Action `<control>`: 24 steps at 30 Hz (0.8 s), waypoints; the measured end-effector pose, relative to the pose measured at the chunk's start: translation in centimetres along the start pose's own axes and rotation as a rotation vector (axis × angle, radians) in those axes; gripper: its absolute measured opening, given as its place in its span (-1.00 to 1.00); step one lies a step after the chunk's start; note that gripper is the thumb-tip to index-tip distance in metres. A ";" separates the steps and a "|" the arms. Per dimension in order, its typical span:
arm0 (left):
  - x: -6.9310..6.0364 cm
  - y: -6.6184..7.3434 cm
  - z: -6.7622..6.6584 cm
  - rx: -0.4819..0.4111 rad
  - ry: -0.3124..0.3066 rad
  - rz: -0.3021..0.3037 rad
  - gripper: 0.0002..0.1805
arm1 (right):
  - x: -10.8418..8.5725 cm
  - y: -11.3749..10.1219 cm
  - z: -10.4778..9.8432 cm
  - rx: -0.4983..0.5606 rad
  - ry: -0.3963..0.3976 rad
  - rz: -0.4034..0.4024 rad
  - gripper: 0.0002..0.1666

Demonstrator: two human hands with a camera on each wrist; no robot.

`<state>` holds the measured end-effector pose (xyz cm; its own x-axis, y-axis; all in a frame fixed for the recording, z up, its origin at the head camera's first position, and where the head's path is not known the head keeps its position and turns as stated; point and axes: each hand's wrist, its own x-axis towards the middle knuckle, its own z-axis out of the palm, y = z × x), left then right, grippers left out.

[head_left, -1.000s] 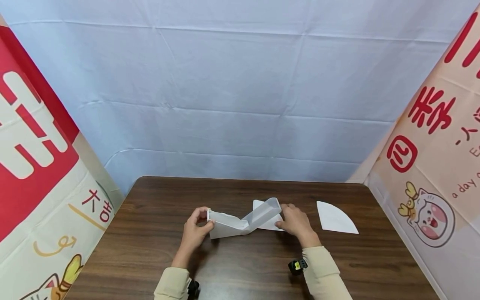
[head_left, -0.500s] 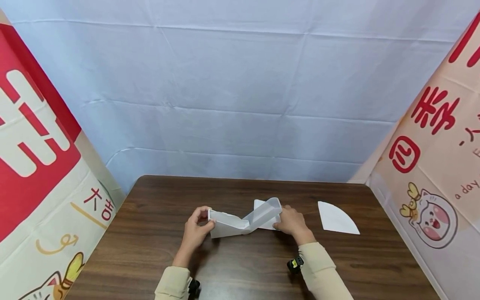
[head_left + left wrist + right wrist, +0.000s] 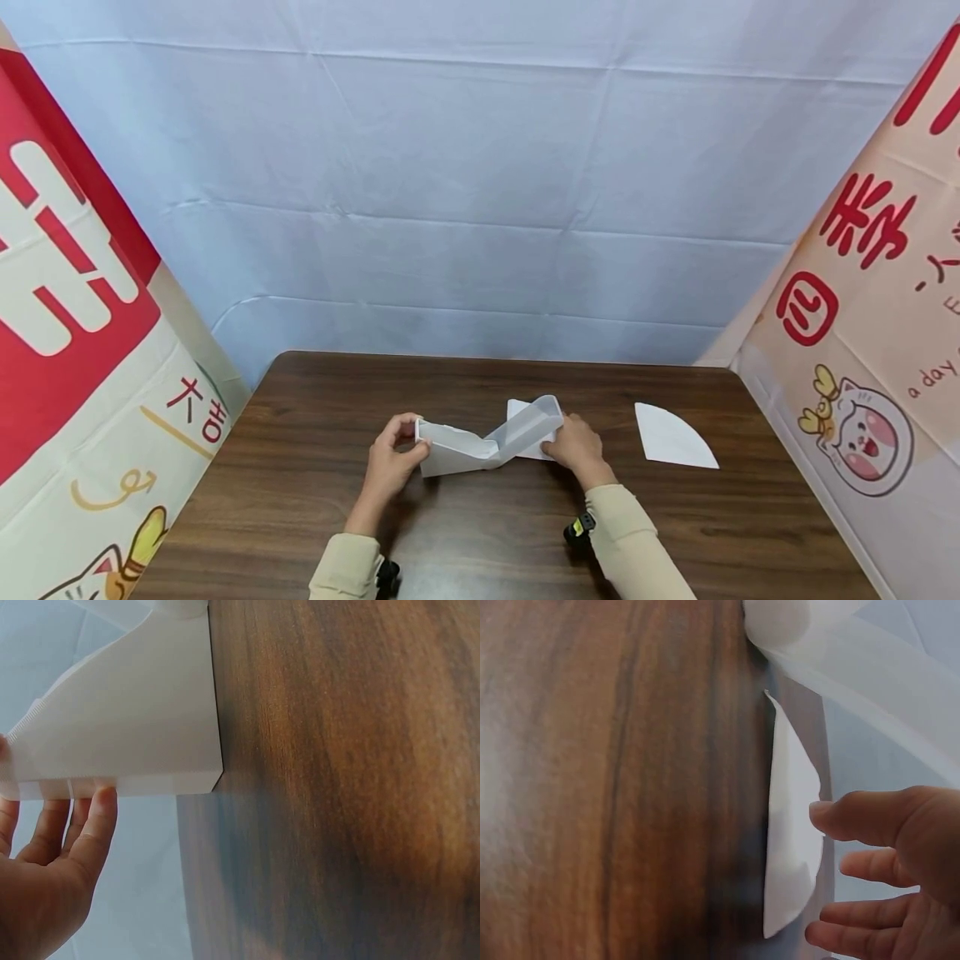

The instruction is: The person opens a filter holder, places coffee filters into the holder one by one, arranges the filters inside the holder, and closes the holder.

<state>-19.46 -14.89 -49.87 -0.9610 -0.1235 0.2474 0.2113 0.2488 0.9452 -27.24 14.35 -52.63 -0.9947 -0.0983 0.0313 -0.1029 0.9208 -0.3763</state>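
Note:
A white box (image 3: 453, 455) stands on the table, its translucent lid (image 3: 527, 427) swung out to the right. My left hand (image 3: 392, 458) holds the box's left end, thumb on the near side; the left wrist view shows its fingers (image 3: 97, 817) against the end wall. Partly hidden behind the lid lies a sheet of white paper (image 3: 542, 450). My right hand (image 3: 576, 446) is at this paper's right part, close to the lid's end. In the right wrist view its thumb (image 3: 855, 814) meets the paper's edge, while the other fingers stay extended and apart.
A second white paper (image 3: 675, 437), fan-shaped, lies flat on the right of the brown wooden table (image 3: 315, 500). Pale cloth (image 3: 450, 208) hangs behind the table's back edge. Printed cloths (image 3: 855, 358) hang along both sides.
My right hand has shifted slightly left over the paper, towards the lid. The left hand and the box stay where they were.

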 end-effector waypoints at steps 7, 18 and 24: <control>0.0 0.0 0.0 0.000 -0.003 -0.012 -0.66 | -0.1 -0.1 0.7 -0.003 -0.011 0.002 -0.54; 0.1 -0.1 -0.1 -0.001 -0.002 0.006 -0.66 | 0.2 0.0 1.1 -0.025 -0.031 -0.017 -0.62; 0.1 -0.1 0.0 -0.004 -0.004 0.004 -0.67 | 0.3 0.1 1.1 -0.021 -0.032 -0.005 -0.63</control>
<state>-19.54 -14.94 -49.90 -0.9609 -0.1183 0.2503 0.2160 0.2452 0.9451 -27.52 13.95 -53.67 -0.9934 -0.1148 0.0030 -0.1083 0.9279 -0.3567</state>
